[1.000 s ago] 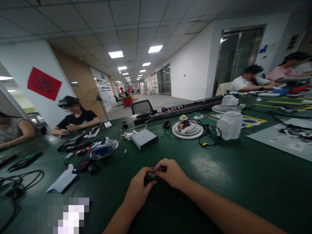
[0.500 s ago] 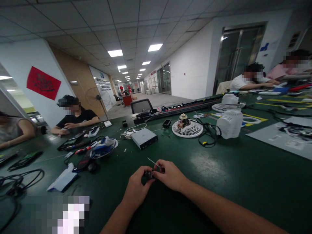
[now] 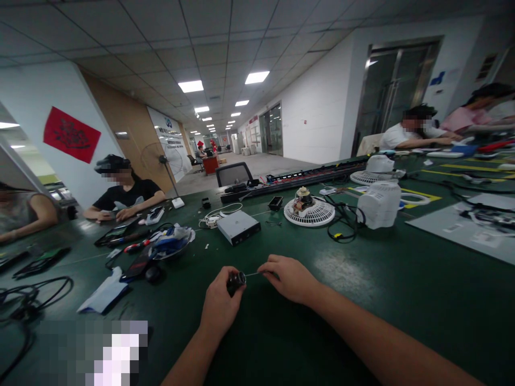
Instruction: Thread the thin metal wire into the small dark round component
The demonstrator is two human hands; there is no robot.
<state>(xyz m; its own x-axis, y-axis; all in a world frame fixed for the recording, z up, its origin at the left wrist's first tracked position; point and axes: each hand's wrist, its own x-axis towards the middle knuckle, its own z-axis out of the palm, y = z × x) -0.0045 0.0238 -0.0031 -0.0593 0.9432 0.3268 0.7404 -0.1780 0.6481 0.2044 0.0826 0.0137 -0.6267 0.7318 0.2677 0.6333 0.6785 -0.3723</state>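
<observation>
Low over the green table, my left hand (image 3: pixel 222 300) is closed around a small dark cylindrical part (image 3: pixel 235 282), whose round end faces right. My right hand (image 3: pixel 287 277) pinches a thin metal rod (image 3: pixel 251 274) between thumb and fingers. The rod's left end reaches the round end of the dark part; whether it goes inside is too small to tell. Beyond my hands lies a grey box-shaped drive (image 3: pixel 238 227).
A white fan grille with a motor (image 3: pixel 309 210) and a white housing (image 3: pixel 379 205) stand behind to the right, with black cable between. Tools, a blue-and-white bundle (image 3: pixel 173 242) and a light blue cloth (image 3: pixel 103 292) lie left. Several people sit around the table.
My hands have moved apart. The rod, tilted up beside the dark part before, now lies nearly level against its end. The dark part shows more fully in my left hand.
</observation>
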